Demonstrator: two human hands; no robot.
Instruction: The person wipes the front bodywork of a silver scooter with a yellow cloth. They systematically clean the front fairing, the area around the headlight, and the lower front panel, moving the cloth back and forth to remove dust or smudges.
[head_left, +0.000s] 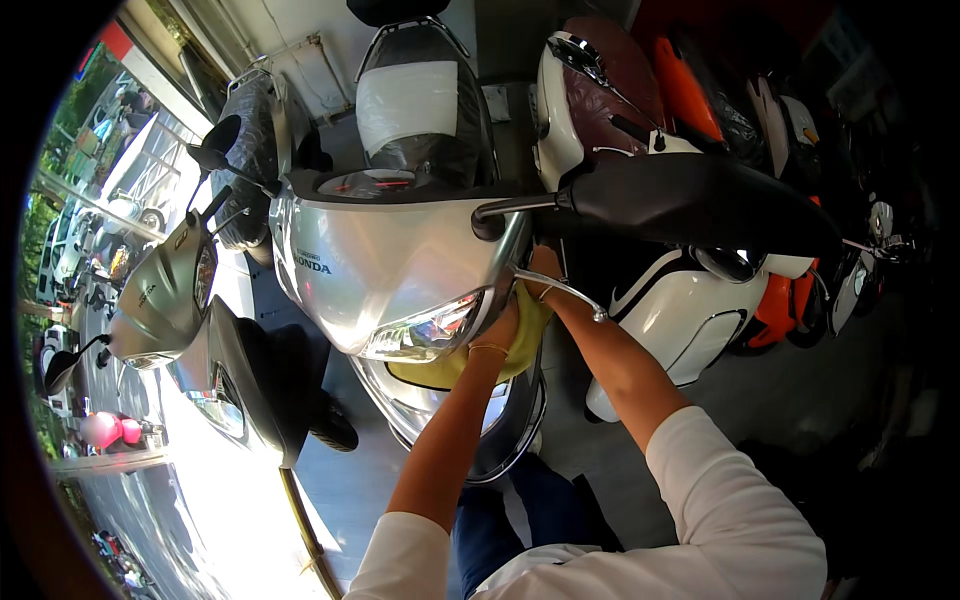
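Note:
A silver Honda motor scooter (390, 270) stands right before me, its headlight unit (427, 326) and a brake lever (562, 289) facing my arms. Below the headlight, a yellow cloth (529, 341) lies against the scooter's front. My left hand (504, 326) is at this cloth, its fingers hidden by the cloth and bodywork. Beside it, my right hand (541, 274) reaches behind the brake lever at the scooter's side, touching the cloth's upper end; its fingertips are mostly hidden. Whether either hand grips the cloth cannot be told.
A large black mirror (690, 202) juts out above my right arm. White scooters (675, 322) and orange ones stand close on the right. Another Honda scooter (161, 292) is at the left, by the bright doorway. A plastic-covered seat (409, 112) lies behind the handlebar.

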